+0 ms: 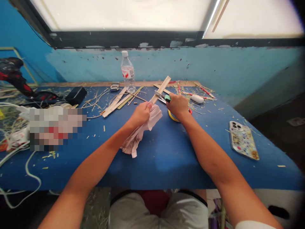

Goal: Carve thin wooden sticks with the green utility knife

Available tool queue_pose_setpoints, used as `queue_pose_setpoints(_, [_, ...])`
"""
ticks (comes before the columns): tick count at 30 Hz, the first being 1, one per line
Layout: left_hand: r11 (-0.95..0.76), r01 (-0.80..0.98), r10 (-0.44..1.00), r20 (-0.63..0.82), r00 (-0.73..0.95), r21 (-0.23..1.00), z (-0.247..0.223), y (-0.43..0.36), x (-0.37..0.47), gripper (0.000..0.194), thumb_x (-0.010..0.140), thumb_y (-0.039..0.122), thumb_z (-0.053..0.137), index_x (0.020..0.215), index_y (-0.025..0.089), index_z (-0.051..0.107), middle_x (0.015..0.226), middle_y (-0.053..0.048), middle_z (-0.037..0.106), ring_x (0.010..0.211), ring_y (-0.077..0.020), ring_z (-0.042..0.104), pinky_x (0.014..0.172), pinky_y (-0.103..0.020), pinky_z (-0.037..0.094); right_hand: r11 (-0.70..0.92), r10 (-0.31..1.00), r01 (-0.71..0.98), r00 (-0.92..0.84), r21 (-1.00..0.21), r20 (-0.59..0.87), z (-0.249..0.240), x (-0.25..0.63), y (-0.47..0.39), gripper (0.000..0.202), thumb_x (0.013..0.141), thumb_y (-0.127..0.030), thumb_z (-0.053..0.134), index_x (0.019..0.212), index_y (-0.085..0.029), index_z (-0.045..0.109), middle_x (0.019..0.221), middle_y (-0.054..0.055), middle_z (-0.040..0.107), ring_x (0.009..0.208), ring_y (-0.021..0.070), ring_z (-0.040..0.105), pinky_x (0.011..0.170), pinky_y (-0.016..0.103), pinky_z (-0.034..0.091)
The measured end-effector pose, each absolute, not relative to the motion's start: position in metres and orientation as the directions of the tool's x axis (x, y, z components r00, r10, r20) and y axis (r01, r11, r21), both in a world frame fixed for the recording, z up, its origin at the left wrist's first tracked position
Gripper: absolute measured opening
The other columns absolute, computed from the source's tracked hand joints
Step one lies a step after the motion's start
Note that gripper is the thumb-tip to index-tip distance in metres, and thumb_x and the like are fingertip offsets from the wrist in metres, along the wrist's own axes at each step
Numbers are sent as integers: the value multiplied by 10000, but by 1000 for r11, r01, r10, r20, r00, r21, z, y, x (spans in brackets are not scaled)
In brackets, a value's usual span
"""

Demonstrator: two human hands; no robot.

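Observation:
My left hand [141, 114] is closed round the lower end of a flat pale wooden strip [163, 86] and a crumpled pinkish paper [154, 117], which hangs down below the hand. The strip slants up and to the right, toward the wall. In my right hand [178, 105] is a pair of scissors with a green handle [167, 98], the fingers wrapped round it. The scissors' metal blades point left and lie against the strip. Just below the right hand, a yellow and red ring [173, 117] shows on the blue table, partly hidden.
A water bottle [128, 73] stands near the wall, with loose strips [115, 103] beside it. A white mouse-shaped object [197, 99] and a patterned phone [244, 139] lie on the right. At left are a power drill [17, 76], a black box [76, 95] and cables.

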State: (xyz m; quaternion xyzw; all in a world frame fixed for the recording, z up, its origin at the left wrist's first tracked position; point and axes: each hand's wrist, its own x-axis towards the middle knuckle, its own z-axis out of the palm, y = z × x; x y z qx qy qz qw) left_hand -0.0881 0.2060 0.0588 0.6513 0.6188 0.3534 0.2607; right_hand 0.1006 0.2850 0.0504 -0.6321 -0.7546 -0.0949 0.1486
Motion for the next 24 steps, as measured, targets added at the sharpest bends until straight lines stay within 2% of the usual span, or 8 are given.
queue_pose_setpoints(7, [-122,616,987,159,-5,778,55,204,-88,296,1032,300,423,761,197,483,749,-4,539,692,-144,451,668,-283,317,261,907,965,-248,9,340,49,97,271,316,989,-338,467,1123,-191,713,998,160,764,907,300,707,756,331,443])
queue_pose_setpoints(17, [-107,628,990,143,-7,771,60,203,-87,309,1031,310,420,751,193,481,735,6,523,680,-137,433,660,-278,295,151,932,987,-125,-52,341,52,103,283,318,981,-314,468,1147,-202,715,1027,171,762,930,316,719,762,341,451])
queue_pose_setpoints(22, [-74,628,994,111,-20,775,57,203,-90,299,1026,311,413,768,192,508,737,2,541,687,-145,455,667,-275,313,222,938,975,-206,-29,279,50,96,273,348,1006,-335,428,1153,-210,719,1043,169,765,949,308,715,771,343,457])
queue_pose_setpoints(24, [-91,639,993,121,-4,764,58,204,-91,300,1026,312,415,773,190,519,751,-4,563,700,-148,476,677,-275,325,200,944,979,-183,-37,273,52,96,273,354,1002,-326,431,1165,-207,722,1059,175,764,960,308,710,783,345,458])
